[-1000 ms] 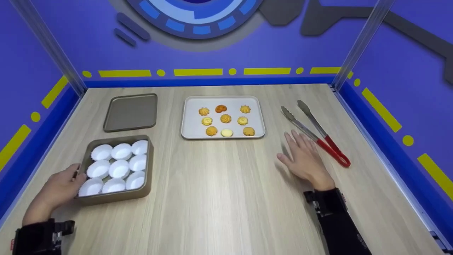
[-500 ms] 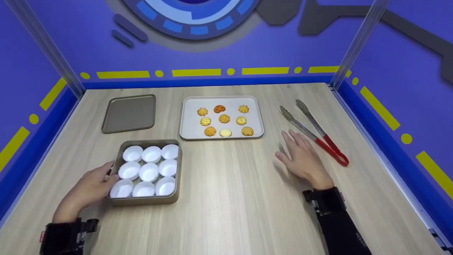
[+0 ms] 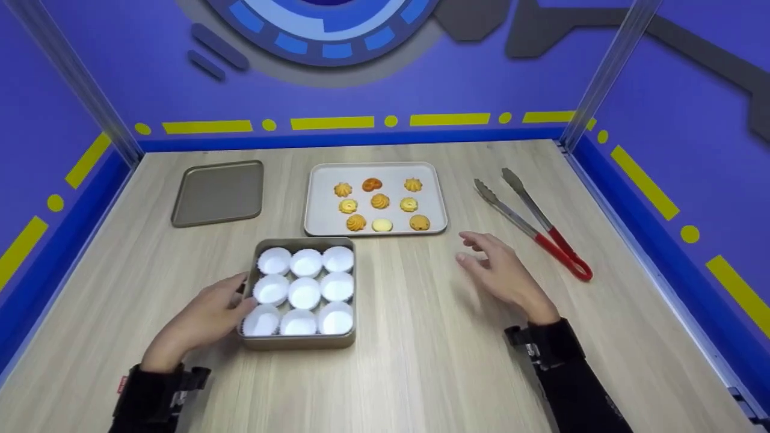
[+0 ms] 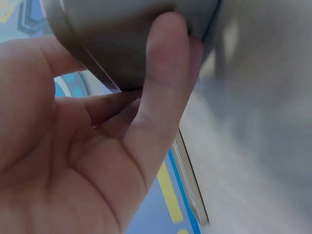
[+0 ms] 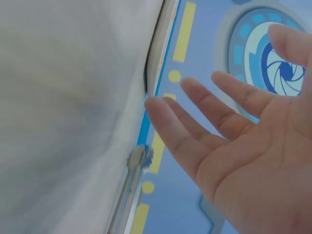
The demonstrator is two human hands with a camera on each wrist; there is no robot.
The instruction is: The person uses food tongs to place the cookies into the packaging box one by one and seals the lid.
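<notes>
My left hand [image 3: 207, 316] holds the left side of a square, bronze-coloured baking tin [image 3: 301, 343]. Several white paper cups [image 3: 304, 293] fill the tin in rows, with nothing in them. In the left wrist view, the fingers [image 4: 165, 63] lie against the tin's outer wall [image 4: 112, 44]. My right hand [image 3: 505, 276] is over the table, touching nothing, with its fingers loosely spread in the right wrist view. To its right lie metal tongs with red handles [image 3: 562, 255], their arms apart.
At the back centre, a pale tray [image 3: 322, 210] bears several cookies [image 3: 379, 201] of differing shapes. A flat bronze-coloured lid or tray [image 3: 219, 192] lies at the back left. Blue panels [image 3: 361, 96] enclose the wooden table [image 3: 421, 361] behind and at both sides.
My left hand has moved the tin with its paper cups to the right, in front of the cookie tray. My right hand has shifted slightly left and turned, its fingers bending more.
</notes>
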